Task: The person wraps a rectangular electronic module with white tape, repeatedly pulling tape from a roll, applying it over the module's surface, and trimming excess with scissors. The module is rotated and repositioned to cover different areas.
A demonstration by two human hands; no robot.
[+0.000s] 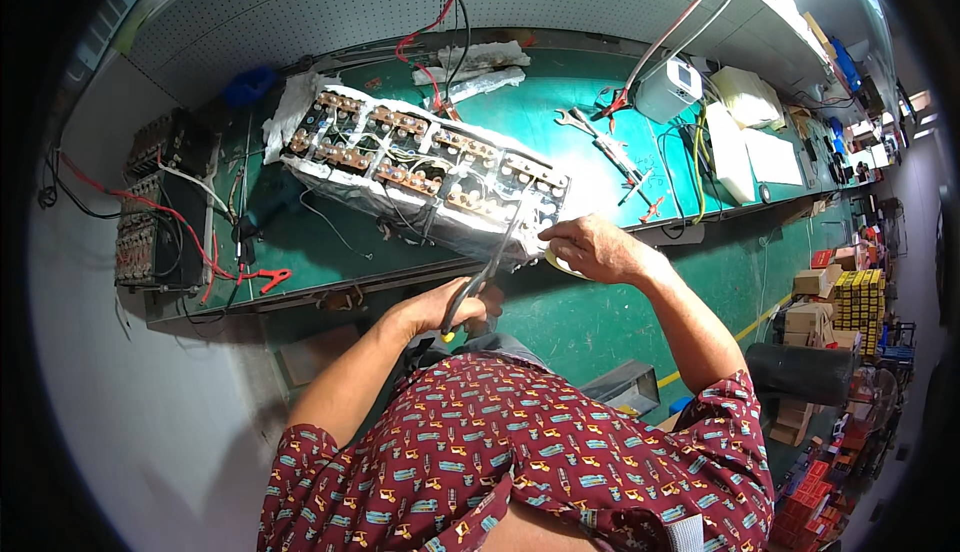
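A long battery pack [400,198], wrapped in white and clear film, lies slantwise on the green bench. Copper-coloured bars, bolts and thin wires run along its top. At its near right end, my right hand [592,248] is closed, with a pale yellow tape roll [563,265] under its fingers. A long dark strip, cable-like with a yellow tip [462,308], slants from that end of the pack down across my left hand [430,308]. My left fingers are curled by the strip and partly hidden behind it; its exact kind is unclear.
A dark battery block [160,212] with red and black leads stands at the left. Wrenches [605,142], red clips [651,210] and a white device [668,90] are to the right. Leads hang over the back. Boxes [858,302] are stacked on the floor at right.
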